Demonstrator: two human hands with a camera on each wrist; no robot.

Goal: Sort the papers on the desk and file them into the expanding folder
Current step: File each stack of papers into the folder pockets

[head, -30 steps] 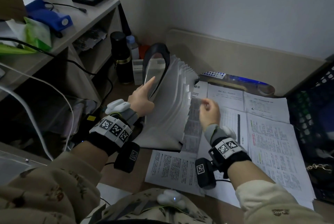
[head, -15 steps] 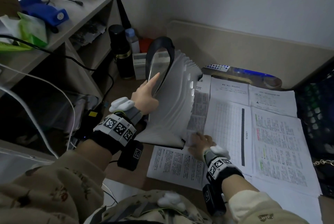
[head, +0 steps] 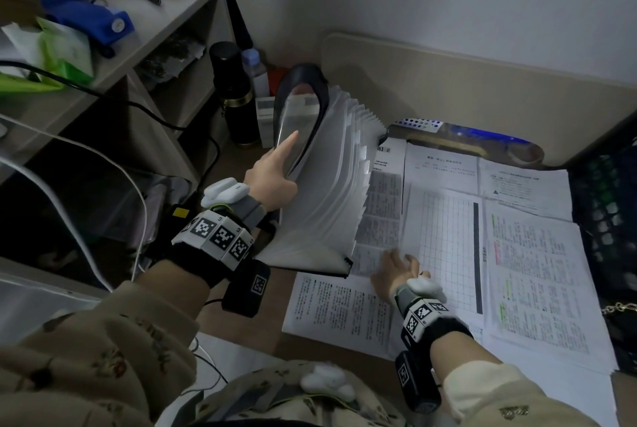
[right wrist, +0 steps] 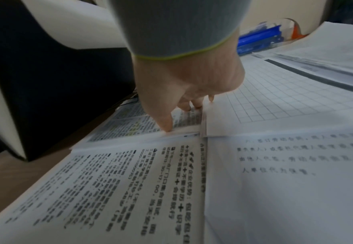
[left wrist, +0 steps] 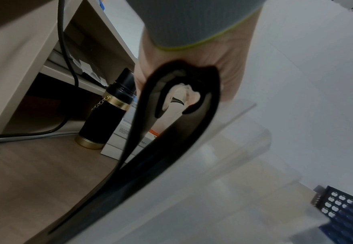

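Observation:
The white expanding folder (head: 331,185) stands fanned open on the desk's left side, pockets spread. My left hand (head: 272,182) grips its black-rimmed clear front flap (left wrist: 171,132), index finger stretched up along it. Several printed sheets cover the desk to the right: a dense text sheet (head: 379,213) beside the folder, a grid sheet (head: 444,240), a colour-marked sheet (head: 537,275) and a text sheet (head: 337,309) nearest me. My right hand (head: 393,261) is down on the dense text sheet (right wrist: 129,125) by the folder's near corner. Its thumb tip touches the sheet's near edge and its fingertips (right wrist: 192,105) rest on the sheet, which lies flat.
A black flask (head: 234,96) and white boxes (head: 269,116) stand behind the folder. A shelf unit (head: 155,34) with cables is at the left. A dark mesh basket (head: 610,220) borders the papers on the right. A clear case (head: 482,144) with blue contents lies at the back.
My right hand dropped from beside the folder's tabs to the papers at the folder's near corner and stays there. My left hand keeps hold of the flap.

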